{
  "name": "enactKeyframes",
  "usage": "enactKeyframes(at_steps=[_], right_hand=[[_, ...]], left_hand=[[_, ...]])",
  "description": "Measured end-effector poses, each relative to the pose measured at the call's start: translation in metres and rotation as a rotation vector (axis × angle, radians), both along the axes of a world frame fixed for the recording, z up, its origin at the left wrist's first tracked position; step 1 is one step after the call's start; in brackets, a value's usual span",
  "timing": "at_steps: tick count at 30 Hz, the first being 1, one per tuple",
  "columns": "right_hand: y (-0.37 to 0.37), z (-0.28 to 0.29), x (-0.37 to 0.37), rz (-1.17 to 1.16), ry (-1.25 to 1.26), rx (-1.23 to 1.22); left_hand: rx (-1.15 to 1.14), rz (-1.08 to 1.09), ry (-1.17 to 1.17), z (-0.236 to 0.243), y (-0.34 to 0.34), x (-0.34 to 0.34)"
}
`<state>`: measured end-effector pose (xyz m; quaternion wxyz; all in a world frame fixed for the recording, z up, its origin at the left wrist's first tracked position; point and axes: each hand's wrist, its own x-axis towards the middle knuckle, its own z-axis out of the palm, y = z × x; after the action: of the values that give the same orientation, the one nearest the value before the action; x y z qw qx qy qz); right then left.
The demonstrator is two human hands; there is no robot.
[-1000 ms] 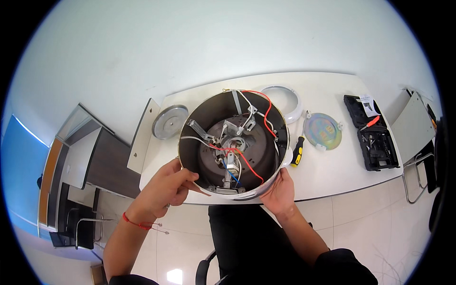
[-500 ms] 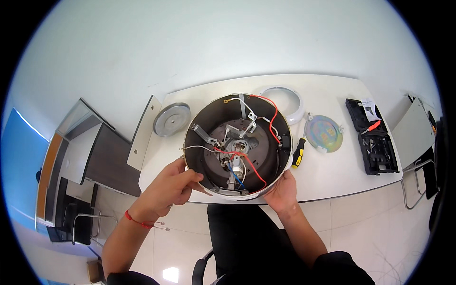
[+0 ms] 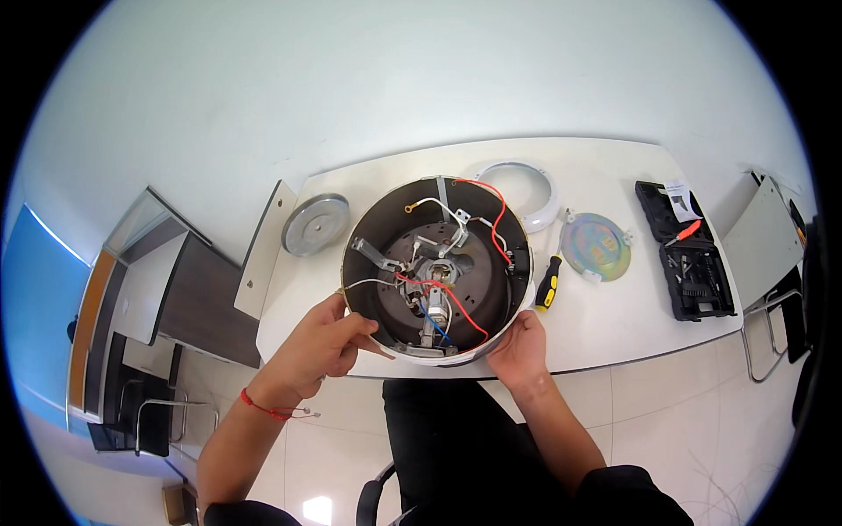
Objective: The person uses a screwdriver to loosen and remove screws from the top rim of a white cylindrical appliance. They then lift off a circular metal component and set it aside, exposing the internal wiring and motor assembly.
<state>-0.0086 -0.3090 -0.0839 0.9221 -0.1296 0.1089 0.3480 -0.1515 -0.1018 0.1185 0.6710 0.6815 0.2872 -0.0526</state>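
Observation:
The opened rice cooker body (image 3: 386, 337) has its hollow side facing up, showing a dark interior with red, white and blue wires, metal brackets and a central plate. My left hand (image 3: 329, 344) is closed on its lower left rim, thumb and fingers pinching the edge. At the lower right, my right hand (image 3: 521, 352) cups the outer wall from beneath, its fingers partly hidden behind it. Inside, a red wire (image 3: 503, 213) curves along the right wall, and a white wire (image 3: 430, 202) ends in a ring terminal near the far side.
On the white table (image 3: 605, 329) lie a round metal lid-like plate (image 3: 316, 225), a white ring (image 3: 548, 213), a yellow-and-black screwdriver (image 3: 548, 285), an iridescent metal disc (image 3: 596, 247) and an opened black tool case (image 3: 702, 289) with a red-handled tool (image 3: 687, 231). A chair (image 3: 149, 412) stands left.
The rice cooker body has shifted and tilted slightly, its far rim a little lower in view. Both hands keep their hold on it.

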Motion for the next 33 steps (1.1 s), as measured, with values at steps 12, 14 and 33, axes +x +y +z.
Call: enactKeyframes(at_steps=[12, 14, 33], right_hand=[[0.013, -0.006, -0.006, -0.362, -0.235, -0.291], [0.012, -0.007, -0.006, -0.369, -0.268, -0.291], [0.015, 0.009, -0.016, -0.372, -0.495, -0.476]], left_hand=[[-0.033, -0.044, 0.031, -0.010, 0.009, 0.008], [-0.035, -0.048, 0.030, -0.012, 0.011, 0.009], [-0.037, -0.050, 0.040, -0.027, 0.020, 0.016]])
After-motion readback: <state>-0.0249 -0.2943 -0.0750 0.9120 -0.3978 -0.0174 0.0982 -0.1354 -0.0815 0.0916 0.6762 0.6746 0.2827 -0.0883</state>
